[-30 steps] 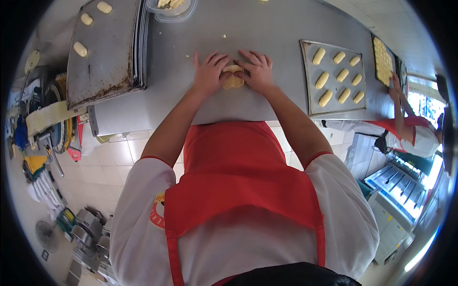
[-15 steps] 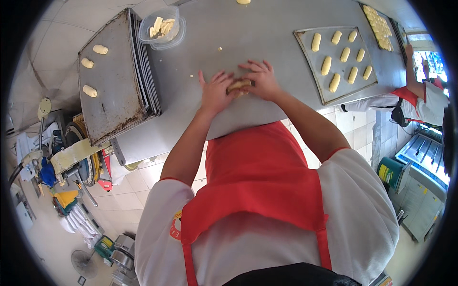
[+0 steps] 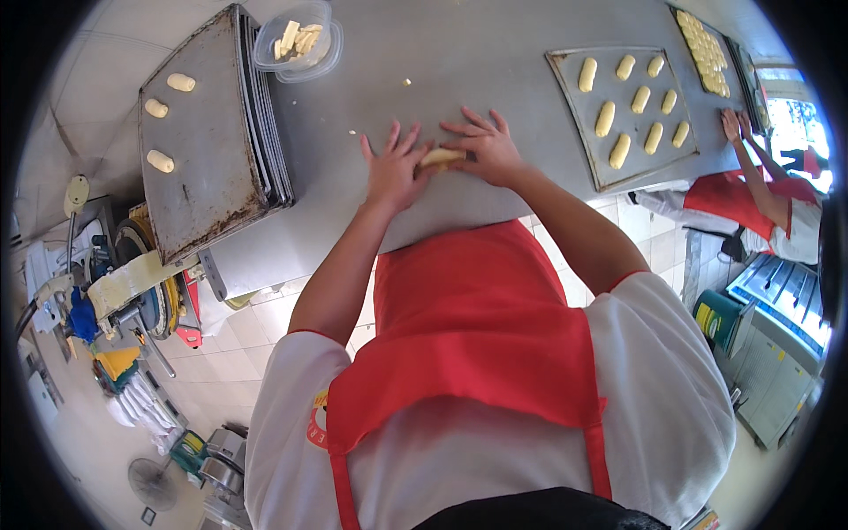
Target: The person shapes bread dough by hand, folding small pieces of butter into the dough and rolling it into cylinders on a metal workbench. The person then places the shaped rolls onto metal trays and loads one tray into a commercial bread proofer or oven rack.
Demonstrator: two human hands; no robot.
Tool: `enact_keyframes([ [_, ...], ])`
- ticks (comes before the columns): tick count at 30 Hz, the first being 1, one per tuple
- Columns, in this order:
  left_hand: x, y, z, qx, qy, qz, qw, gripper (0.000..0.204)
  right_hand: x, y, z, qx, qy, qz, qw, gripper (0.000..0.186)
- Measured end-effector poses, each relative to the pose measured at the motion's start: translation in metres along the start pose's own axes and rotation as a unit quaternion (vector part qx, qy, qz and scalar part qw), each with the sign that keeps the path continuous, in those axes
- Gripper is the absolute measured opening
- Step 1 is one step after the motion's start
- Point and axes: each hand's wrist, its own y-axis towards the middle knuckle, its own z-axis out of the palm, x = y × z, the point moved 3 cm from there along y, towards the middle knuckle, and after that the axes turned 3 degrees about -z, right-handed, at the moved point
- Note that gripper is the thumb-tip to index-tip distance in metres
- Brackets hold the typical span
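Note:
Between my hands, on the steel table, lies a small pale dough roll. My left hand holds its left end with thumb and lower fingers, the other fingers spread over the table. On its right end my right hand has a similar hold, its upper fingers stretched out. The fingers partly cover both ends of the roll. To the right, a metal tray carries several shaped dough rolls in rows. A dark tray at the left, on top of a stack, bears 3 shorter dough pieces.
Clear plastic tubs with pale yellow sticks inside stand beside the tray stack. Small crumbs lie on the steel table. At the far right another person's hands reach over the table near a tray full of dough pieces.
My hands keep to the dough roll, which now shows more between slightly opened fingers. The other person's arms and body have shifted nearer along the table's right side.

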Motion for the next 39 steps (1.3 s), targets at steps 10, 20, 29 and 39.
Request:
enact_keyframes([
  [10,-0.008,-0.002,-0.018,0.059,-0.007,-0.005,0.998,0.051,0.001,-0.003,-0.007,0.021,0.003,-0.007,1.0,0.05],
  [20,-0.013,-0.02,-0.016,0.098,-0.029,-0.012,0.995,0.055,0.011,-0.008,-0.008,0.078,-0.006,-0.009,0.997,0.053],
  [29,-0.016,-0.028,-0.016,0.072,-0.036,-0.024,0.996,0.052,0.015,-0.016,0.0,0.045,0.0,-0.006,0.999,0.057],
  [39,-0.015,-0.033,-0.001,0.021,-0.038,-0.023,0.999,0.061,0.014,-0.022,0.008,0.017,-0.003,-0.026,1.0,0.057],
])
